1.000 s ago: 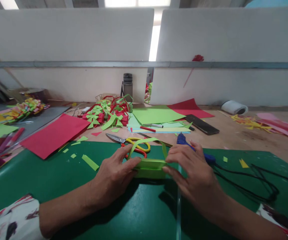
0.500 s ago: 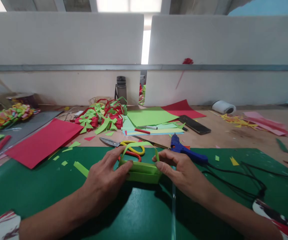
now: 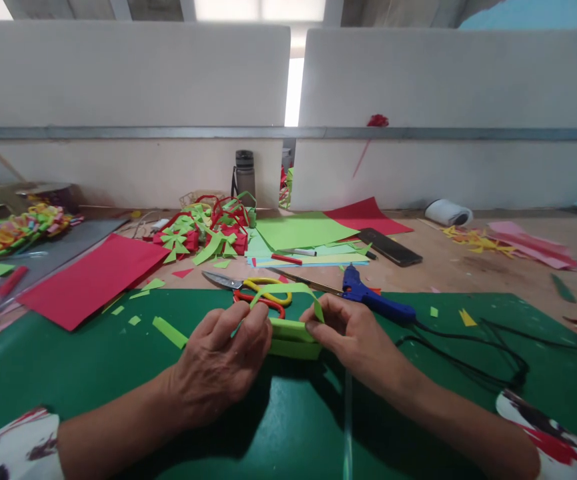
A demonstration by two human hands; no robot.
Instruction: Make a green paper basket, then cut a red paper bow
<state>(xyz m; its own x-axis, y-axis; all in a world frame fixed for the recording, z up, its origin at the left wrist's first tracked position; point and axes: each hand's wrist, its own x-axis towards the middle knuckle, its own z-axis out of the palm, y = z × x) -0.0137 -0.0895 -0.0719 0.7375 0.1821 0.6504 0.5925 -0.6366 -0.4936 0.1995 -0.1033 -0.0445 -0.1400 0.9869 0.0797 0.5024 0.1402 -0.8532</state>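
Observation:
A small green paper basket [image 3: 293, 349] with a strip handle arched over it is held between my hands above the green mat. My left hand [image 3: 228, 357] is closed at its left end, fingers bent round the foot of the handle and covering that side. At the right end, my right hand [image 3: 341, 327] pinches the other foot of the handle against the basket wall. Just behind the basket lie scissors [image 3: 268, 298] with red and yellow grips. A blue glue gun [image 3: 378, 301] rests to the right of my right hand.
Red paper [image 3: 95, 280] and green scraps lie at left. Behind are a heap of red and green paper pieces [image 3: 203, 230], green sheets [image 3: 303, 230], a phone [image 3: 389, 247] and a bottle [image 3: 244, 177]. The glue gun's black cord [image 3: 468, 341] runs over the mat at right.
My left hand has turned and curled its fingers in over the basket's left end, where thumb and fingers were spread along it before. My right hand keeps its pinch.

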